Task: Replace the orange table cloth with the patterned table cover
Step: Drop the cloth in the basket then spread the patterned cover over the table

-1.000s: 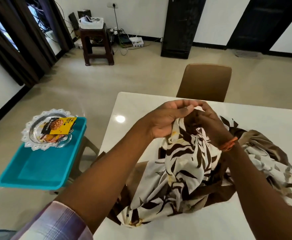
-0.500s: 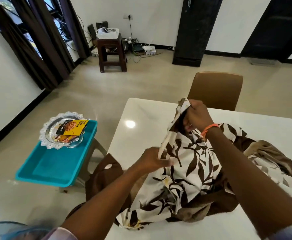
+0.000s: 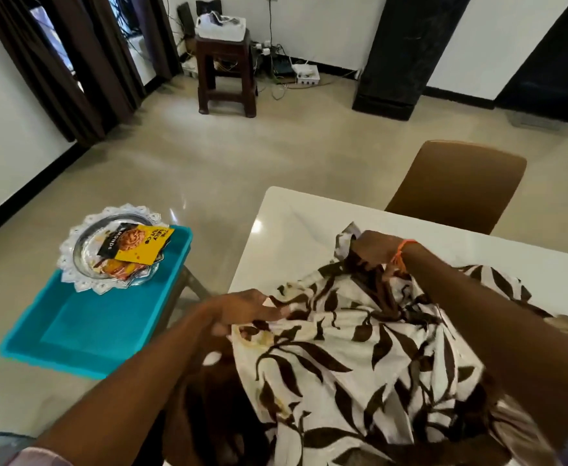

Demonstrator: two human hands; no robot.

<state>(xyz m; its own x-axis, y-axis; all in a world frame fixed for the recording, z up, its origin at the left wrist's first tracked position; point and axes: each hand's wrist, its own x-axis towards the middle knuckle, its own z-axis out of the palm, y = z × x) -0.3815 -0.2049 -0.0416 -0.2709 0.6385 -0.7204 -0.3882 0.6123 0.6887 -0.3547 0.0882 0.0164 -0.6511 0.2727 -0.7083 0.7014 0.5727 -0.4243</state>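
The cream fabric table cover with a brown leaf pattern (image 3: 353,358) lies bunched on the glossy white tabletop (image 3: 286,227), draping over its near left edge. The right hand (image 3: 371,250), an orange thread at its wrist, grips a gathered corner of the cover, fingers curled round it. The left hand (image 3: 242,309) lies on the cover's left edge with fingers stretched out; motion blur makes it unclear whether it pinches the cloth. A brown chair (image 3: 457,183) stands beyond the tabletop.
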